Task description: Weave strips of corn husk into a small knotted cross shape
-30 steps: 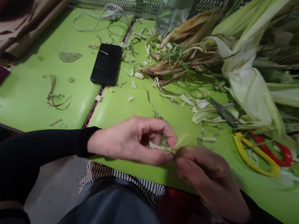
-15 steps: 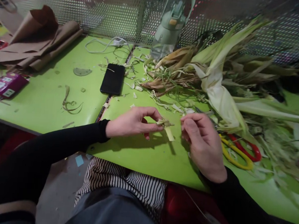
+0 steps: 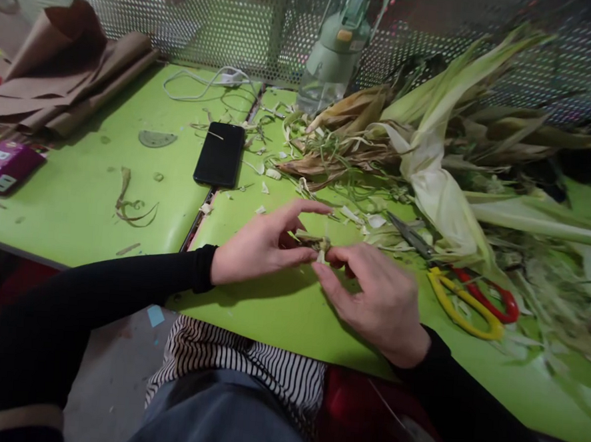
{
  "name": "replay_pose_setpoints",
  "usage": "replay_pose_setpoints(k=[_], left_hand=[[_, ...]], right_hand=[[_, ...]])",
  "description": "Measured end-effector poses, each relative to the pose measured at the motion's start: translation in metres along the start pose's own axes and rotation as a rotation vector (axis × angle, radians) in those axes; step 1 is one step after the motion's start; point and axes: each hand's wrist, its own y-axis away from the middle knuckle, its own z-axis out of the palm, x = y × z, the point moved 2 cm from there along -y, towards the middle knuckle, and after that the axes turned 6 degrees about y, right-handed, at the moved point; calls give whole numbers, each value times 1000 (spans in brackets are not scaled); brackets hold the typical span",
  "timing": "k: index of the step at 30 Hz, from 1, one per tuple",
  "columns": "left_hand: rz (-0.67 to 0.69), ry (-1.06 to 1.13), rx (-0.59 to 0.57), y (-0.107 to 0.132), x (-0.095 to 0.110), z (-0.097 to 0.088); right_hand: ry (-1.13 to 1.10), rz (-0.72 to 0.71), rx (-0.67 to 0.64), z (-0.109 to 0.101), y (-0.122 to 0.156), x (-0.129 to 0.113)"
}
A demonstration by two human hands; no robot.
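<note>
Between my two hands, just above the green table, is a small knotted piece of corn husk (image 3: 323, 245), pale green with a short brownish end. My left hand (image 3: 266, 246) pinches it between the thumb and bent fingers, its index finger stretched out above. From the right, the thumb and index finger of my right hand (image 3: 376, 296) close on the piece's lower end. Scissors (image 3: 463, 301) with one yellow and one red handle lie beside my right hand, partly under husk leaves. Fingers hide part of the husk piece.
A heap of corn husks (image 3: 438, 183) fills the right side, with scraps around it. Behind stand a water bottle (image 3: 329, 70) and a perforated metal screen (image 3: 227, 33). Leftward lie a phone (image 3: 219, 155), white cable (image 3: 204, 84), protractor (image 3: 157, 139), brown paper (image 3: 68, 80) and purple packet (image 3: 9, 167).
My right hand has moved left to the husk piece and its fingers now close on its end. The strip that hung down is now mostly hidden. My left index finger has stretched out.
</note>
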Motion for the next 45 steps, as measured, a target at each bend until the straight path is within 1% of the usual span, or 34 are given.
replay_pose_setpoints(k=[3,6,8,12,14,16,17,19,24,27,30,32,36,39,42,44,45], left_hand=[[1,47,-52,2,0,1],[-6,-1,-54,4,0,3],[58,-96,-68,5,1,5],[255,-332,-106,4,5,7],[306,-385,-98,3,7,7],[305,-390,-94,2,9,7],[285,-378,-98,2,10,6],[238,-329,-105,3,11,6],[148,-169,-148,8,16,3],[136,-192,-198,10,19,3],[132,-240,-260,11,20,4],[63,-167,-274,10,17,5],[-181,135,-228,7,7,6],[-283,286,-216,7,0,9],[-337,322,-150,10,-3,13],[-342,270,-88,11,-2,14],[-331,205,-71,11,-1,14]], right_hand=[[6,19,-1,0,1,-2],[-15,62,-37,1,3,-2],[-49,95,-60,2,4,-2],[-117,118,-106,1,3,-3],[-167,150,-167,0,3,-4],[-231,186,-242,0,2,-5],[-259,193,-270,0,1,-5],[-284,166,-283,-2,1,-7],[-203,-45,-197,-13,1,-9],[-194,-141,-199,-17,5,-9],[-192,-214,-216,-14,11,-12],[-161,-224,-214,-10,14,-14],[-43,-166,-158,-5,17,-17],[-13,-142,-139,-7,17,-18],[12,-134,-145,-8,16,-18],[46,-137,-153,-7,16,-18],[63,-141,-158,-6,16,-18]])
